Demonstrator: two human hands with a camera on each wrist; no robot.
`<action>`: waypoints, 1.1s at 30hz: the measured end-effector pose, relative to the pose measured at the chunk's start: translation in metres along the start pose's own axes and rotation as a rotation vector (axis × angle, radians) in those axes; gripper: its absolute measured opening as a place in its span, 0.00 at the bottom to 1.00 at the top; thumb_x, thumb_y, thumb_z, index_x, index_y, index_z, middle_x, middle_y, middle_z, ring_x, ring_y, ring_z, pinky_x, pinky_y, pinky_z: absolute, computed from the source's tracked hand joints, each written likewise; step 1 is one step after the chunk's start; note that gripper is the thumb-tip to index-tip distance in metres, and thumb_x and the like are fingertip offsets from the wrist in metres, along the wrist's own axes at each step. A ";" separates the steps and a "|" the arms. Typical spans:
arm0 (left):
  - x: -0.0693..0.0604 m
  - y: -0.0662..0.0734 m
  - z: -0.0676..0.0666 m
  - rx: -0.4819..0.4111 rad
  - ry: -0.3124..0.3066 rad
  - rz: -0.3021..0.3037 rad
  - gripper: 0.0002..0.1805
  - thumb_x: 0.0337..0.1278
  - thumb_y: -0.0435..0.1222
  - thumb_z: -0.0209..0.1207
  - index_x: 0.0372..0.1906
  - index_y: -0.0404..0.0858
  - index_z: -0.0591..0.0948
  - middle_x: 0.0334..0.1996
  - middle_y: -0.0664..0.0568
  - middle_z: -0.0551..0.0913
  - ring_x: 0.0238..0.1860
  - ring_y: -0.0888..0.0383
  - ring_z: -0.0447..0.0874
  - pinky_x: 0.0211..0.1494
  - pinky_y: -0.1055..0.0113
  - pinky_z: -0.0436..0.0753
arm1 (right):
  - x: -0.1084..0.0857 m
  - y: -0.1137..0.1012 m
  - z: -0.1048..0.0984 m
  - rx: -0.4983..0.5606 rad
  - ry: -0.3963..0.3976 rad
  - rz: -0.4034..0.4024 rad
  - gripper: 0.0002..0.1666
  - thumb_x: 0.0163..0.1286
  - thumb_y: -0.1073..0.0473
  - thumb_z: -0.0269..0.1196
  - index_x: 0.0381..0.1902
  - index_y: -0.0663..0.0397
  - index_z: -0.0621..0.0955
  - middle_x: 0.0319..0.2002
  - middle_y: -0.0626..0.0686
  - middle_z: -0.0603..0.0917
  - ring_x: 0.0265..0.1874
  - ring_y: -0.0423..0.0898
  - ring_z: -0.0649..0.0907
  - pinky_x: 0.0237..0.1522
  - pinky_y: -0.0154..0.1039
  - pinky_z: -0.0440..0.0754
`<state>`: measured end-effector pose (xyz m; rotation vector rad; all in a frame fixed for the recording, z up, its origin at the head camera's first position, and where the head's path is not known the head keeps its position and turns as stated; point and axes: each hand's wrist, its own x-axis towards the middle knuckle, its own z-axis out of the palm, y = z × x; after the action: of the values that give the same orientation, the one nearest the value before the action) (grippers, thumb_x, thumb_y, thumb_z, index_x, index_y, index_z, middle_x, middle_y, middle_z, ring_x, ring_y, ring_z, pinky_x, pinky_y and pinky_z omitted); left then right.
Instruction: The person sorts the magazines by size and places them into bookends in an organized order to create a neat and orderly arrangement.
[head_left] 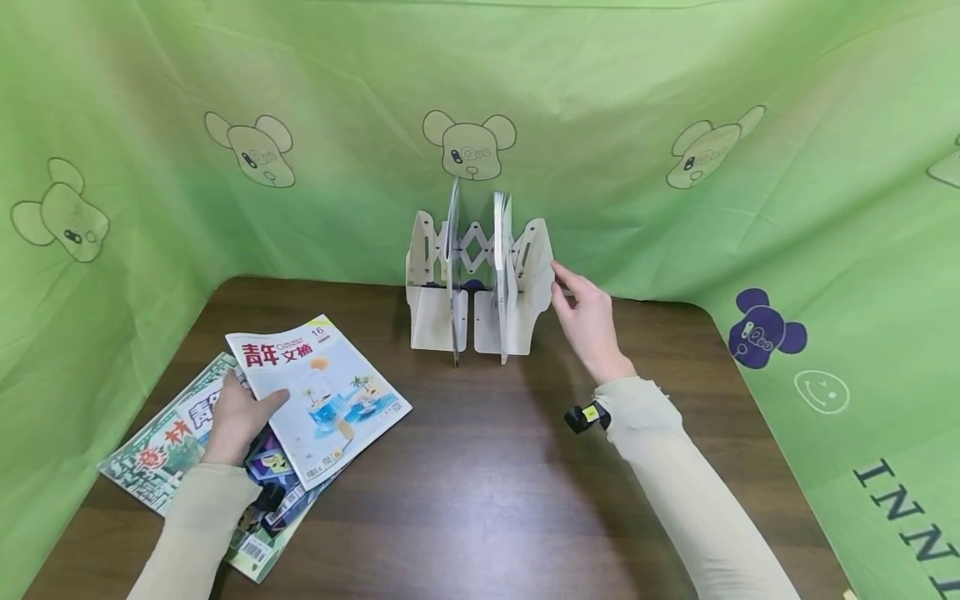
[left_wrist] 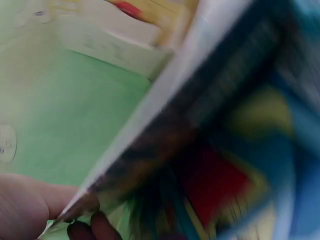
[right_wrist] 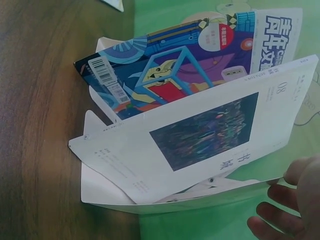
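My left hand pinches the edge of a white magazine between thumb and fingers, above other magazines on the left of the table. A white metal rack stands at the table's back. Thumb and fingertips of my right hand pinch the outer edge of its right end panel. Upright in the rack are a colourful magazine on the left and a white book on the right, leaning in the right wrist view.
Green cloth with bear-head prints hangs behind the brown table and along both sides. The pile on the left has magazines overlapping at different angles, partly under my left hand and sleeve.
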<state>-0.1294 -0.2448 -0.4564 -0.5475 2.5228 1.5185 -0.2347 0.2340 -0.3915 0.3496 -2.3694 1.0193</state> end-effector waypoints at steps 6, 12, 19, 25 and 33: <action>0.003 0.000 0.000 -0.335 -0.106 0.007 0.35 0.82 0.42 0.49 0.83 0.35 0.54 0.76 0.31 0.65 0.67 0.45 0.79 0.55 0.69 0.86 | 0.006 -0.003 0.000 0.003 0.011 0.006 0.22 0.75 0.70 0.60 0.66 0.64 0.81 0.56 0.65 0.87 0.51 0.58 0.87 0.46 0.54 0.88; 0.005 0.004 0.000 -0.652 -0.212 0.012 0.35 0.86 0.45 0.40 0.86 0.48 0.44 0.85 0.44 0.47 0.83 0.45 0.49 0.77 0.62 0.67 | 0.010 -0.005 0.000 0.016 0.014 0.024 0.22 0.75 0.69 0.60 0.65 0.64 0.81 0.56 0.65 0.87 0.51 0.59 0.87 0.47 0.54 0.89; -0.010 0.013 0.004 -0.797 -0.233 0.108 0.34 0.86 0.44 0.39 0.86 0.55 0.43 0.85 0.48 0.46 0.83 0.47 0.46 0.74 0.66 0.71 | 0.001 -0.006 -0.001 0.013 0.007 0.061 0.23 0.75 0.69 0.60 0.66 0.61 0.81 0.53 0.64 0.88 0.49 0.56 0.87 0.41 0.23 0.82; -0.030 0.031 0.014 -0.795 -0.167 0.226 0.33 0.83 0.45 0.46 0.85 0.50 0.52 0.82 0.46 0.56 0.75 0.59 0.67 0.65 0.70 0.80 | 0.000 -0.005 0.000 -0.003 0.010 0.057 0.23 0.75 0.68 0.60 0.66 0.60 0.81 0.53 0.64 0.88 0.48 0.56 0.88 0.39 0.16 0.74; -0.061 0.054 0.026 -0.793 -0.159 0.334 0.32 0.83 0.44 0.48 0.84 0.47 0.57 0.80 0.43 0.62 0.69 0.63 0.76 0.64 0.65 0.82 | -0.001 -0.007 -0.001 -0.002 0.010 0.057 0.23 0.75 0.68 0.61 0.66 0.60 0.82 0.52 0.64 0.88 0.48 0.56 0.88 0.42 0.29 0.84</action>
<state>-0.0952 -0.1854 -0.4056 -0.0583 1.8799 2.5679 -0.2304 0.2301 -0.3872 0.2773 -2.3838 1.0420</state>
